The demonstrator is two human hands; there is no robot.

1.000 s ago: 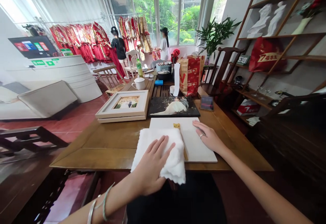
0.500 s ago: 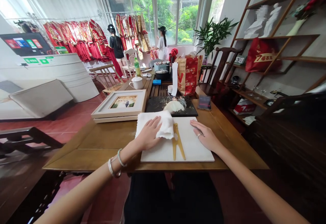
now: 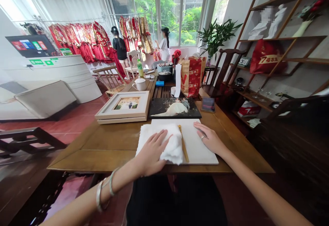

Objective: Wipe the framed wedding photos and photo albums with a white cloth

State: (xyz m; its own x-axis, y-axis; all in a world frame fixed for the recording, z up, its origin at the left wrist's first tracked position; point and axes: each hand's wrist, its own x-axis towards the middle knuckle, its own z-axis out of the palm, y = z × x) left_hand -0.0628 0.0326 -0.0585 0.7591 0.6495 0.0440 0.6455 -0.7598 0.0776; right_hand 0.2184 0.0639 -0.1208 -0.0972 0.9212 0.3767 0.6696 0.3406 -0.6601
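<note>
A white flat board (image 3: 197,147) lies on the wooden table (image 3: 108,147) in front of me. My left hand (image 3: 151,152) lies flat, fingers spread, on a white cloth (image 3: 171,143) spread over the board's left half. A yellow strip (image 3: 183,147) runs down the board, partly under the cloth's right edge. My right hand (image 3: 210,138) rests open on the board's right side, a ring on one finger.
Behind the board are a framed photo (image 3: 124,106) on the left, a dark photo panel (image 3: 174,108), a small dark card (image 3: 208,104), a red paper bag (image 3: 191,75) and a teapot (image 3: 140,83). Two people (image 3: 164,44) stand by hanging red garments. Shelves stand to the right.
My left hand slid the cloth away to the board's far edge, then back toward me. The right hand has stayed on the board.
</note>
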